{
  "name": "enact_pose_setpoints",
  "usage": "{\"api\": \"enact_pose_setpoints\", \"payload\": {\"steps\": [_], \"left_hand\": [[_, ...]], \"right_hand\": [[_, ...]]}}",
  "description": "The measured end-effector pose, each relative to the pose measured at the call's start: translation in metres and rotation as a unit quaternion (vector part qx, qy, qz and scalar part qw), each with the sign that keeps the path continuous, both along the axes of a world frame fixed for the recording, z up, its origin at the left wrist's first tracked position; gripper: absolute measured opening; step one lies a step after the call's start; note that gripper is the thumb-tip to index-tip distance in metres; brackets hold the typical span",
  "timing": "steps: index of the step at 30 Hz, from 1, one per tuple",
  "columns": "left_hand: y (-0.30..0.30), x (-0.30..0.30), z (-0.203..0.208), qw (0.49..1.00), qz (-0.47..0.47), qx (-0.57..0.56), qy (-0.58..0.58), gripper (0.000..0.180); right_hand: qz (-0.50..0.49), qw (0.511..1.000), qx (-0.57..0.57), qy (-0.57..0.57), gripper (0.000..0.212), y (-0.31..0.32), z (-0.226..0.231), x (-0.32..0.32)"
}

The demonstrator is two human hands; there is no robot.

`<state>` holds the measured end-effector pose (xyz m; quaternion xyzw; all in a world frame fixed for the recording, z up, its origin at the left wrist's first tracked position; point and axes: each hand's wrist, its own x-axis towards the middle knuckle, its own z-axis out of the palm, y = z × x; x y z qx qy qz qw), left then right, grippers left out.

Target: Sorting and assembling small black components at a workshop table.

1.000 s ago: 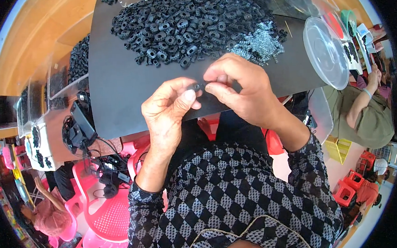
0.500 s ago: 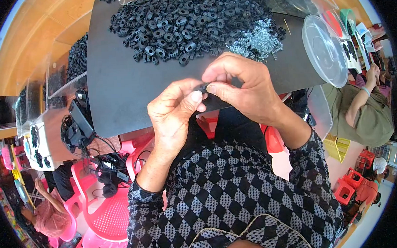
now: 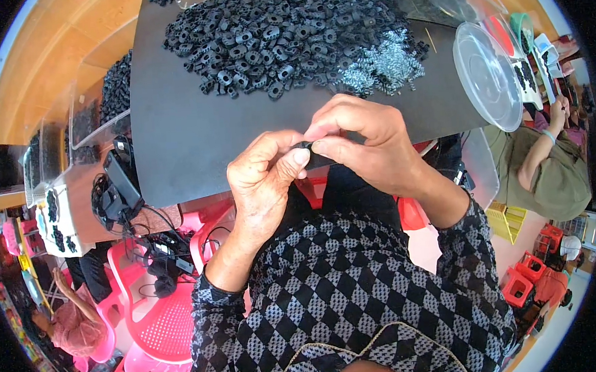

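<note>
Just over the near edge of the dark table [image 3: 174, 138], my two hands meet at a small black plastic part [image 3: 302, 145]. My left hand [image 3: 260, 171] pinches it between thumb and fingers. From the other side, my right hand [image 3: 366, 132] has its thumb and fingertips closed against the same part. Fingers cover most of it, so its full shape is hidden. Beyond my hands lies a large heap of black plastic parts with holes [image 3: 263, 39]. At its right edge sits a pile of small silvery metal springs [image 3: 386, 63].
A clear round plastic lid [image 3: 486, 75] lies at the table's right edge. Clear bins of black parts [image 3: 114, 91] stand to the left, above black devices with cables [image 3: 119, 178]. Pink chairs [image 3: 160, 328] are at lower left. Another person [image 3: 539, 166] sits at the right.
Both hands have come slightly nearer to my body, still together on the black part. My right hand has turned a little, its fingers lower than before.
</note>
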<state>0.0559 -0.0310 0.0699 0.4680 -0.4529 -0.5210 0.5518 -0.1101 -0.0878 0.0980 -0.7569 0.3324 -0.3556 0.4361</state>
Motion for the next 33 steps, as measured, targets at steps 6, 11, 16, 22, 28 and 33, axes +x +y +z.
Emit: {"api": "enact_pose_setpoints", "payload": {"steps": [6,11,16,22,28,33], "left_hand": [[0.001,-0.003,-0.001,0.999,0.016,-0.01,-0.031,0.016],[0.001,-0.001,-0.001,0.999,0.015,-0.027,-0.025,0.017],[0.0,-0.001,0.002,0.999,0.004,-0.026,-0.021,0.018],[0.001,0.003,0.001,0.998,-0.005,-0.042,-0.035,0.019],[0.001,0.004,0.004,0.993,-0.008,-0.069,-0.092,0.019],[0.004,0.003,0.001,0.998,0.009,-0.018,-0.06,0.018]], "right_hand": [[-0.031,0.959,0.268,-0.087,0.008,0.004,0.001,-0.001],[0.018,0.958,0.288,-0.001,0.009,-0.006,0.004,-0.007],[0.001,0.951,0.309,-0.016,0.009,-0.003,0.009,-0.004],[-0.002,0.953,0.304,-0.005,0.009,-0.002,0.008,-0.002],[0.007,0.946,0.324,-0.007,0.009,-0.004,0.01,-0.002],[0.015,0.94,0.34,0.018,0.007,-0.01,0.017,-0.003]]}}
